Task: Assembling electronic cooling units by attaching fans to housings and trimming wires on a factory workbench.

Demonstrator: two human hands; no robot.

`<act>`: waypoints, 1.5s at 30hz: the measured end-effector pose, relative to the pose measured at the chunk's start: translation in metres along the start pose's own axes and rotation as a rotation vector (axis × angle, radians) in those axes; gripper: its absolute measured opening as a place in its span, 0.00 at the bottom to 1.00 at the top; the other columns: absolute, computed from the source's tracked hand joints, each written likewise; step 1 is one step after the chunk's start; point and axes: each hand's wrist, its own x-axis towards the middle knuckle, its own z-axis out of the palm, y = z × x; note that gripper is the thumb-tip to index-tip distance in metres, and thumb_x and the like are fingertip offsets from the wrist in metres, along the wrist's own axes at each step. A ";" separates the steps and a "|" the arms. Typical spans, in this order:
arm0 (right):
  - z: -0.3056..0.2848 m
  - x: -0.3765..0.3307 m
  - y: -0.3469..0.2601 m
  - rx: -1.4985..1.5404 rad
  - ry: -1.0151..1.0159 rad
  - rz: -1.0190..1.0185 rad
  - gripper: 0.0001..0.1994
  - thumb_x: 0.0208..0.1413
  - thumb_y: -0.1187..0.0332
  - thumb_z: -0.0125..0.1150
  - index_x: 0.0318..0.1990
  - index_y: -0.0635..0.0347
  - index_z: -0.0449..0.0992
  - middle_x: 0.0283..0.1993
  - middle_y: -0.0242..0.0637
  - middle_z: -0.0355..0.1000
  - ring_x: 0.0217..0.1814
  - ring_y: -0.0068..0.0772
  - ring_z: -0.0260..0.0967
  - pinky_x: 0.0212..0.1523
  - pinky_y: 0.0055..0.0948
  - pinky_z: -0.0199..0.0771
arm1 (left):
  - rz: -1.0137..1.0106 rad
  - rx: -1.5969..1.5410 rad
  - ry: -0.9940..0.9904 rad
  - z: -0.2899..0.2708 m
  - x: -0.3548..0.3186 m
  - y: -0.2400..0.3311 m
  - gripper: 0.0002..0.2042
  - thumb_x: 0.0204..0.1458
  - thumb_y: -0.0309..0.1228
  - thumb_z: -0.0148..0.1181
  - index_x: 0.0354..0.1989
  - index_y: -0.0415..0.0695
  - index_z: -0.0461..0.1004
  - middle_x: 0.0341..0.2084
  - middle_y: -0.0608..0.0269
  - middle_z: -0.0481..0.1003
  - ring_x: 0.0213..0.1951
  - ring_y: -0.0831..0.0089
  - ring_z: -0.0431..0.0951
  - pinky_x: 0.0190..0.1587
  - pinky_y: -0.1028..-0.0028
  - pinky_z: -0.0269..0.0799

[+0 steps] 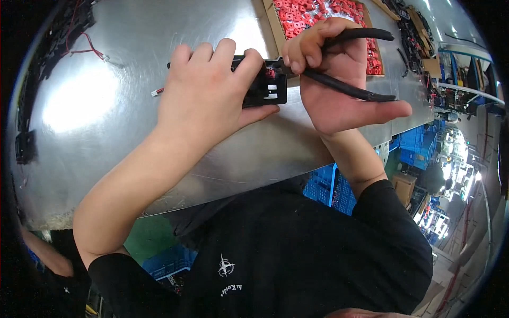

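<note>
My left hand (209,90) grips a small black plastic part (268,87) over the shiny metal table (106,106); its fingers cover most of the part. A thin red wire with a white plug (155,93) sticks out to the left of this hand. My right hand (339,79) holds black-handled pliers (350,89), with one handle across the palm and the other under the curled fingers. The pliers' tip meets the right edge of the black part, where a bit of red shows.
A cardboard box of several small red parts (297,16) lies just behind my hands. Black parts and wires (408,26) lie at the far right of the table, more at the far left (63,37). Blue crates (413,146) stand below the table edge.
</note>
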 end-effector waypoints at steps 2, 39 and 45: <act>-0.001 0.000 0.000 -0.022 0.002 -0.005 0.64 0.33 0.03 0.38 0.57 0.60 0.67 0.36 0.34 0.62 0.35 0.30 0.61 0.43 0.37 0.63 | 0.000 -0.004 0.001 0.000 0.000 0.000 0.29 0.41 0.59 0.76 0.43 0.53 0.74 0.34 0.64 0.72 0.36 0.65 0.76 0.42 0.62 0.64; -0.046 0.032 0.009 0.222 -0.518 0.266 0.40 0.58 0.20 0.46 0.37 0.56 0.69 0.24 0.28 0.59 0.21 0.26 0.51 0.26 0.28 0.54 | -0.036 -0.047 -0.067 -0.001 0.004 -0.012 0.36 0.33 0.55 0.82 0.51 0.49 0.78 0.36 0.61 0.74 0.44 0.59 0.78 0.49 0.59 0.70; 0.011 0.045 -0.004 0.313 0.173 0.588 0.66 0.25 0.00 0.17 0.26 0.62 0.77 0.19 0.29 0.68 0.17 0.21 0.64 0.18 0.19 0.59 | 0.135 -0.131 -0.281 -0.024 0.032 -0.042 0.29 0.44 0.64 0.74 0.35 0.47 0.79 0.28 0.55 0.78 0.33 0.51 0.79 0.39 0.57 0.72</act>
